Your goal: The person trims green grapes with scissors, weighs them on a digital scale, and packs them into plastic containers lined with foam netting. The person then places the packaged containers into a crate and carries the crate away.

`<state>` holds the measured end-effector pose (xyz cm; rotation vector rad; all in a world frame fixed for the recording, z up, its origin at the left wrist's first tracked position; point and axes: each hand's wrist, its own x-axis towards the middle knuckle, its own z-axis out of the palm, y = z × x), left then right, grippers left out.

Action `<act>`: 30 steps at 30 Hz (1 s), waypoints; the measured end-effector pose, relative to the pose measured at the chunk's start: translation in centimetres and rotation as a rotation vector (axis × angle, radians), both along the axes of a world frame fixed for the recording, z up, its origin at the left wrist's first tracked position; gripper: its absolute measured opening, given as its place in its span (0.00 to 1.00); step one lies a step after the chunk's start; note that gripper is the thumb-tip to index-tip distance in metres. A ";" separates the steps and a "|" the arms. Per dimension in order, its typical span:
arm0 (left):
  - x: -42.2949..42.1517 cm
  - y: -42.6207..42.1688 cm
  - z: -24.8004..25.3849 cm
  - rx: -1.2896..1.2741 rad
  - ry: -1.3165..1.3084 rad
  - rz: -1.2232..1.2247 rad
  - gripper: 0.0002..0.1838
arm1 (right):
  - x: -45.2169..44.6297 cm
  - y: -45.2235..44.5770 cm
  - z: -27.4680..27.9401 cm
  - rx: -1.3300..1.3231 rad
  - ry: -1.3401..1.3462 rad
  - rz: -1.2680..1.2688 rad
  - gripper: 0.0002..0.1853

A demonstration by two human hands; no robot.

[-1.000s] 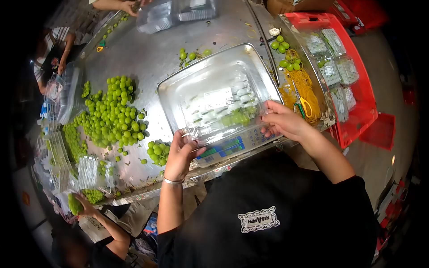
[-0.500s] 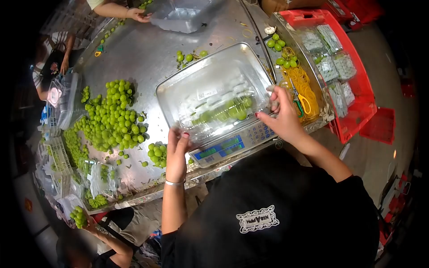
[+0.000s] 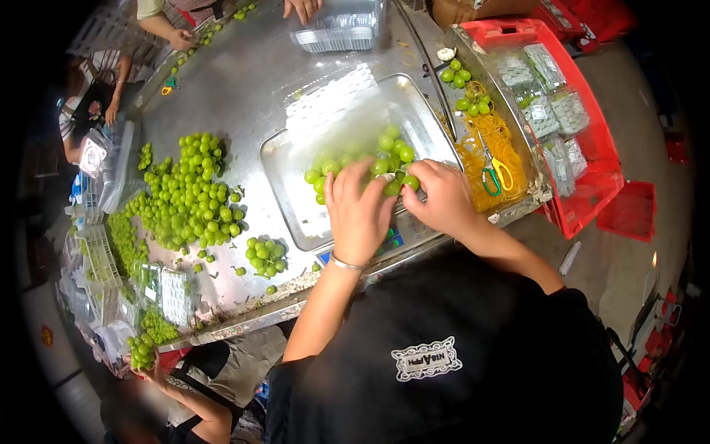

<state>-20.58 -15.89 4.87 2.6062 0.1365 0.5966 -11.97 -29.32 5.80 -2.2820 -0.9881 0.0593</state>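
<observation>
An opened clear plastic box with green grapes [image 3: 386, 140] in it sits on the metal scale tray [image 3: 296, 229]. Its lid, lined with white foam netting [image 3: 333, 103], is folded back over the tray's far edge. My left hand [image 3: 356, 214] has its fingers curled on the near side of the grapes, tips partly hidden. Beside it, my right hand [image 3: 444, 198] pinches at the right end of the same bunch, thumb against a grape. The scale display [image 3: 390, 240] shows only partly beneath my left hand.
Loose grape bunches [image 3: 185, 192] cover the table's left. At right lie scissors [image 3: 494, 174] on yellow rubber bands [image 3: 481, 137], beside a red crate [image 3: 599, 155] of packed boxes. A co-worker's hand [image 3: 302, 10] touches stacked plastic boxes [image 3: 340, 33]; another person holds grapes [image 3: 140, 353] lower left.
The box's lid has gone from shut to folded open, away from me. Both my hands have moved from its sides inward onto the grapes. The stacked plastic boxes at the top have shifted right.
</observation>
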 end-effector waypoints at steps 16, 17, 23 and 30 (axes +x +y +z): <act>-3.5 8.1 -1.4 -1.195 -0.409 0.618 0.14 | 16.4 11.2 -1.5 0.195 0.393 -0.250 0.33; -4.0 8.3 -2.1 -1.172 -0.364 0.644 0.15 | 16.1 11.9 -2.1 0.198 0.394 -0.252 0.33; -6.0 7.9 -1.4 -1.303 -0.345 0.585 0.27 | 13.5 7.9 0.9 0.468 0.686 0.267 0.33; -8.0 4.4 -1.4 -1.337 -0.008 0.408 0.25 | 2.9 -1.8 -1.4 0.419 0.660 0.211 0.13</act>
